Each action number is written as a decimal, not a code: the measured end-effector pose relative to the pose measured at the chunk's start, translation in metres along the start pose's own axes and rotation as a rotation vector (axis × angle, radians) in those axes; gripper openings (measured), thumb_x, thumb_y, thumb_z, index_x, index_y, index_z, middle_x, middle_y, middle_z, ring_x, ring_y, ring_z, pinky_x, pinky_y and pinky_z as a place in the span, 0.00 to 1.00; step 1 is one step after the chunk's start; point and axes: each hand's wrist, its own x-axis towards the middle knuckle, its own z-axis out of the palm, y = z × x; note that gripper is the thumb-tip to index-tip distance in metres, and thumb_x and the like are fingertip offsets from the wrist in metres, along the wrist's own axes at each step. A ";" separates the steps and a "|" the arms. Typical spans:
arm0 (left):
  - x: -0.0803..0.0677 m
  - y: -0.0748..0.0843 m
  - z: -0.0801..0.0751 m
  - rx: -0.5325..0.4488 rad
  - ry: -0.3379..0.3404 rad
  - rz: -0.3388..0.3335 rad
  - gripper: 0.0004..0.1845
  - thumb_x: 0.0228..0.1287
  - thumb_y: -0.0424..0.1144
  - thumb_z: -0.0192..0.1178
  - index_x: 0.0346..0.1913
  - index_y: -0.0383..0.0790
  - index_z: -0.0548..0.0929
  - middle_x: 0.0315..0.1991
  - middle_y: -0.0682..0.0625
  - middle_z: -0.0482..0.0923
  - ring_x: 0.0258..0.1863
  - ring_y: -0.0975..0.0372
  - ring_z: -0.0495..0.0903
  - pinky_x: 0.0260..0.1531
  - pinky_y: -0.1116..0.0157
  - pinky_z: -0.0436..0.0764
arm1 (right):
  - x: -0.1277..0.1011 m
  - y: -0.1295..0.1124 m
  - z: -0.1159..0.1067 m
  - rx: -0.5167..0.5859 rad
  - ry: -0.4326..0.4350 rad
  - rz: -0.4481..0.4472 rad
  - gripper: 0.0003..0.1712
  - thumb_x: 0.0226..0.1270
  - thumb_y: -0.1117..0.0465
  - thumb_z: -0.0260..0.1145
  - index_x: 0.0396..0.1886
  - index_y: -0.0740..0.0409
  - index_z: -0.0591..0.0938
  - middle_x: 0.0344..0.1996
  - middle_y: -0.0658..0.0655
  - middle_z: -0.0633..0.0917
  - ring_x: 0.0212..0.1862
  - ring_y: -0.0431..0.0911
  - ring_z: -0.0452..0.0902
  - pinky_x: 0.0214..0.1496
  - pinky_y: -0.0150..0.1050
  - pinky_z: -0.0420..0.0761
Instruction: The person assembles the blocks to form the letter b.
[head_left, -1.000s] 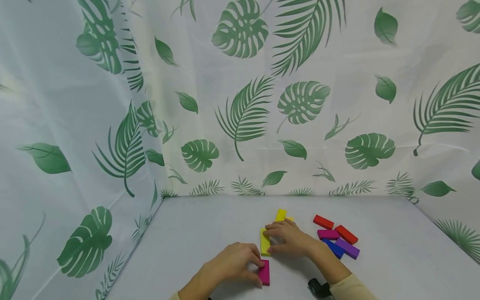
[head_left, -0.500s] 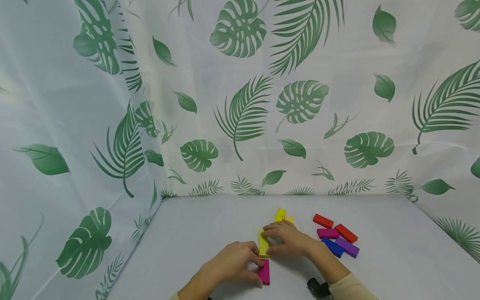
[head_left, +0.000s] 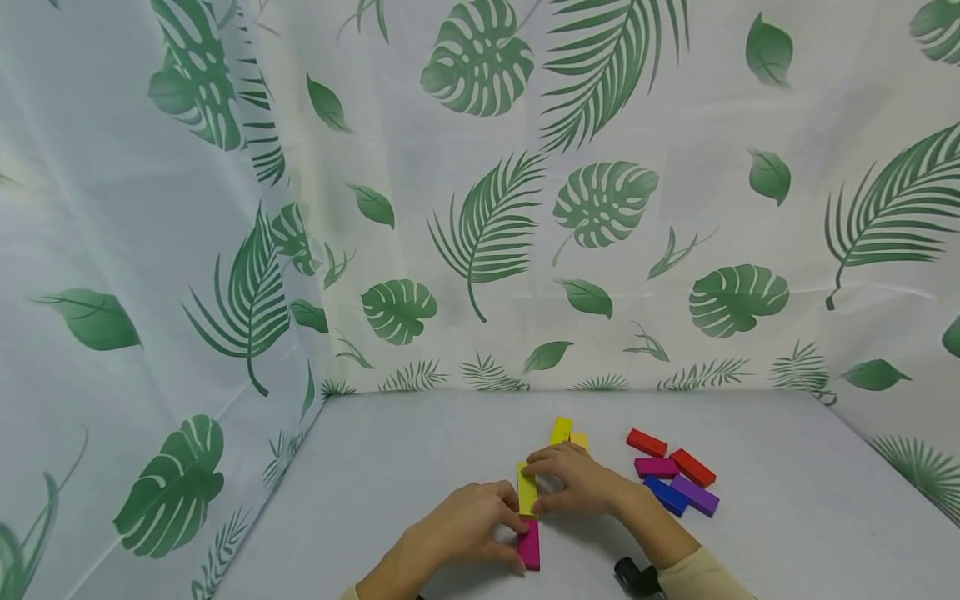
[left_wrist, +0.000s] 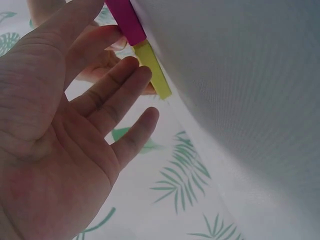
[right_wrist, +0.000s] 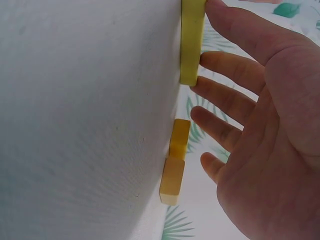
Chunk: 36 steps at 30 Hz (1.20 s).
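In the head view, a magenta block (head_left: 529,548) lies flat on the table. My left hand (head_left: 474,523) pinches it, index finger near its far end and thumb near its near end. My right hand (head_left: 581,483) holds a yellow block (head_left: 527,492) between thumb and fingertips. The two blocks stand end to end in a line, appearing to touch. The left wrist view shows the magenta block (left_wrist: 126,21) meeting the yellow block (left_wrist: 152,70), while the left hand's other fingers extend loosely. In the right wrist view, fingertips touch the yellow block (right_wrist: 191,45).
Beyond the right hand lie a bright yellow block (head_left: 560,430) and a paler orange-yellow block (head_left: 579,439). To the right sits a loose group: red blocks (head_left: 693,467), a magenta block (head_left: 656,468), a blue block (head_left: 665,496) and a purple block (head_left: 695,496). Leaf-printed cloth (head_left: 517,350) borders the table.
The yellow block has slid slightly toward me and a little left, closing the small gap to the magenta block. My left hand has stayed almost still.
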 end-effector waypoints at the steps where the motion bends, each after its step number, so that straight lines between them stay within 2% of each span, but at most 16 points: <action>1: 0.000 0.000 0.000 -0.005 -0.007 -0.005 0.22 0.52 0.63 0.77 0.49 0.59 0.93 0.44 0.64 0.80 0.40 0.77 0.75 0.40 0.79 0.72 | 0.000 0.000 0.000 0.000 0.000 0.001 0.31 0.65 0.42 0.74 0.62 0.52 0.85 0.66 0.56 0.82 0.70 0.57 0.72 0.75 0.67 0.62; 6: 0.001 -0.001 0.000 -0.008 -0.030 -0.022 0.23 0.52 0.64 0.77 0.50 0.61 0.93 0.45 0.64 0.80 0.41 0.77 0.75 0.42 0.77 0.73 | 0.002 0.001 0.002 -0.003 0.002 0.003 0.31 0.64 0.42 0.75 0.62 0.52 0.86 0.65 0.54 0.83 0.69 0.56 0.73 0.75 0.65 0.64; 12: 0.000 0.000 0.000 0.019 -0.023 -0.006 0.23 0.52 0.64 0.77 0.49 0.61 0.93 0.47 0.63 0.82 0.43 0.76 0.77 0.45 0.75 0.76 | 0.002 0.000 0.002 0.005 -0.007 0.007 0.31 0.64 0.41 0.75 0.62 0.51 0.85 0.65 0.54 0.83 0.69 0.55 0.73 0.75 0.65 0.65; 17: 0.001 0.001 -0.001 0.068 -0.011 0.022 0.22 0.53 0.64 0.76 0.49 0.61 0.93 0.50 0.60 0.85 0.47 0.73 0.81 0.48 0.72 0.79 | 0.002 0.000 0.002 0.015 -0.015 0.015 0.31 0.63 0.42 0.76 0.63 0.50 0.85 0.65 0.53 0.83 0.70 0.55 0.72 0.75 0.65 0.65; 25: 0.001 0.002 -0.001 0.080 -0.028 0.027 0.23 0.55 0.64 0.75 0.50 0.59 0.93 0.55 0.58 0.87 0.55 0.69 0.84 0.55 0.67 0.82 | 0.002 -0.002 0.002 0.024 -0.019 0.016 0.31 0.63 0.41 0.76 0.62 0.50 0.86 0.65 0.53 0.83 0.69 0.54 0.73 0.74 0.65 0.66; 31: 0.001 0.001 0.000 0.111 -0.008 0.055 0.22 0.55 0.64 0.75 0.50 0.60 0.93 0.56 0.58 0.87 0.54 0.68 0.85 0.53 0.66 0.83 | 0.002 -0.004 0.002 0.033 -0.024 0.021 0.31 0.63 0.42 0.76 0.62 0.50 0.86 0.65 0.53 0.83 0.69 0.55 0.73 0.74 0.65 0.67; 36: 0.001 0.000 0.002 0.123 -0.007 0.053 0.23 0.55 0.65 0.75 0.51 0.61 0.93 0.56 0.58 0.87 0.54 0.69 0.85 0.54 0.66 0.82 | 0.002 -0.003 0.002 0.037 -0.027 0.016 0.31 0.63 0.42 0.76 0.62 0.49 0.86 0.65 0.52 0.83 0.69 0.53 0.73 0.73 0.64 0.69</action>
